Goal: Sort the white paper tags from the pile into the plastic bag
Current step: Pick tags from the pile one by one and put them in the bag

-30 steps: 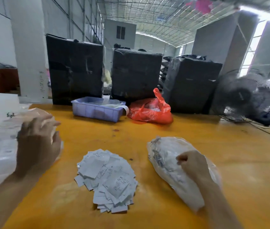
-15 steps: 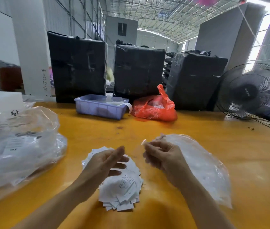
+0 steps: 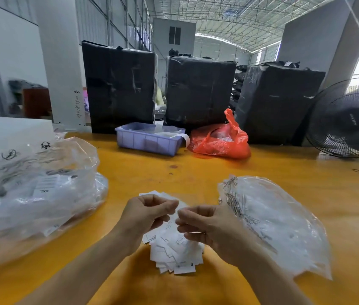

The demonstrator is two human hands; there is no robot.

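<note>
Both hands hover together above the pile of white paper tags (image 3: pixel 174 249), fingertips nearly meeting. The left hand (image 3: pixel 146 213) has its fingers curled inward toward the thumb, and the right hand (image 3: pixel 205 225) is curled likewise; whether either pinches a tag I cannot tell, as motion blur hides the gap between them. Both forearms angle in from the near edge of the yellow table (image 3: pixel 196 172). Just right of the right hand lies the clear plastic bag (image 3: pixel 279 221), flat on the table. Left of the left hand sits a larger bundle of plastic bags (image 3: pixel 37 194).
</note>
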